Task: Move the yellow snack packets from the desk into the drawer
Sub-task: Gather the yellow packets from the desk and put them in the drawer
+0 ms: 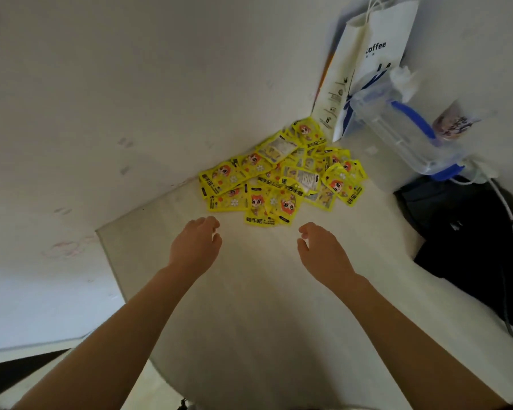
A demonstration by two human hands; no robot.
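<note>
Nearest me, my left hand [194,247] and right hand [323,253] hover over the bare desk [249,306] just short of the pile of yellow packets [282,173], fingers loosely curled and holding nothing. The pile lies beyond them in the desk's far corner against the wall, with a paper coffee bag [370,63] and a clear plastic box [403,128] behind and right of it. I judge this the reach before a grab; next both hands must close around the pile, and the drawer is out of sight.

A home room — desk [249,291], coffee bag [376,54], plain walls.
</note>
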